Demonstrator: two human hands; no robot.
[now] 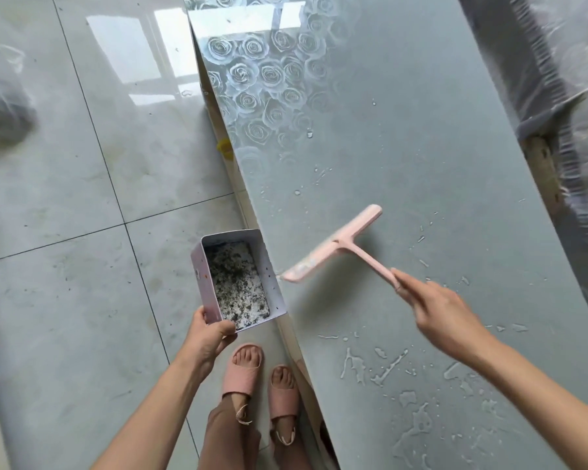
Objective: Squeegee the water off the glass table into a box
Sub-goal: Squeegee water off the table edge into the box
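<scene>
Pale glossy tiles (82, 198) cover the floor beside the long glass table (421, 147), whose far corner carries a printed rose pattern (258, 79). Water (387, 368) lies in streaks and droplets over the table's near part. The right hand (442, 313) is above the table, fingers wrapped round the end of the handle of a pink squeegee (333, 247). One end of the blade reaches the table's long edge. Just off that edge, the left hand (207, 337) grips a small open box (202, 286) by its near corner, thumb on the rim. Dark specks and wet residue cover the box's bottom. Two feet in pink slippers (241, 371) stand on the floor close to the table's edge.
</scene>
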